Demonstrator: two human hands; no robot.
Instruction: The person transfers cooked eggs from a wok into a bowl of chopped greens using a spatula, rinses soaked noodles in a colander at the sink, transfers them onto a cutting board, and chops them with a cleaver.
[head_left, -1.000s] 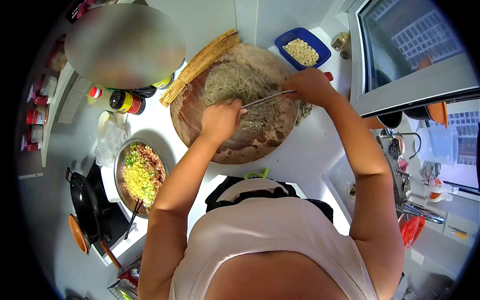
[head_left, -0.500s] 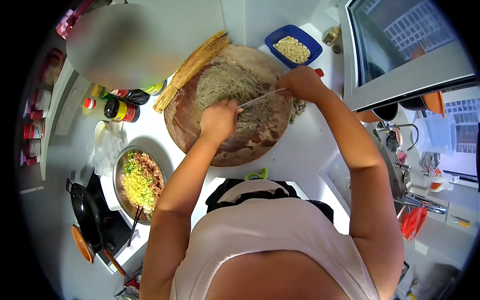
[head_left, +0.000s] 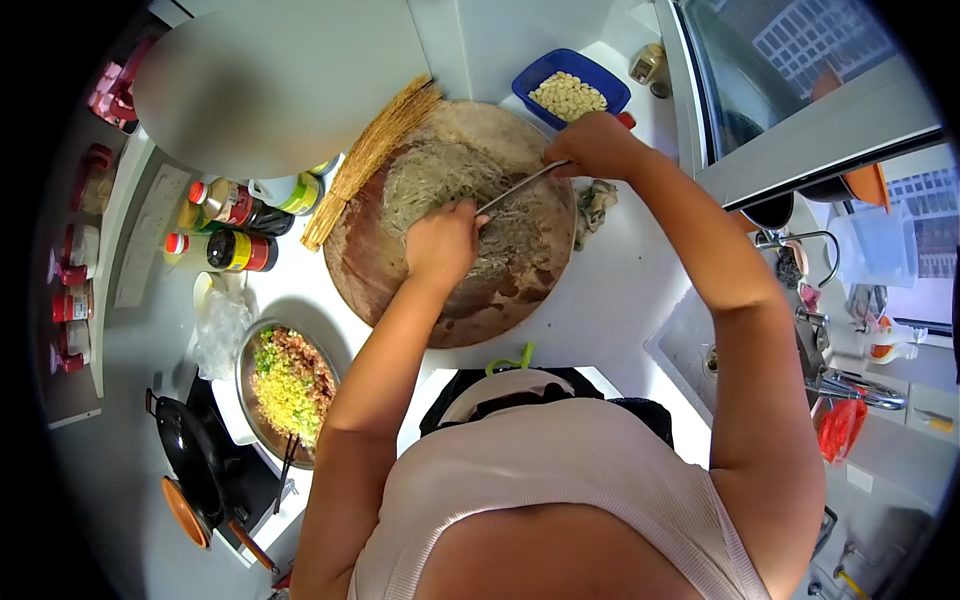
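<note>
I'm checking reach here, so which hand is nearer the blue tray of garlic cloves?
Right. The right hand grips the knife just below the blue tray, almost at its rim. The left hand presses the noodles farther down the board.

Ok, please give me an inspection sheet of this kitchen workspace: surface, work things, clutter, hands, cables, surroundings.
Surface: white counter, mostly bare near the board.
Work things: round wooden board bearing a pile of thin noodles; knife laid across the pile.
Clutter: bundle of dry noodles at the board's edge; blue tray of pale pieces; sauce bottles; metal bowl of chopped filling with chopsticks; black wok.
Hands: left hand pressing on the noodles; right hand in a closed grip on the knife handle.
Cables: nothing seen.
Surroundings: window and sink on the right.
</note>
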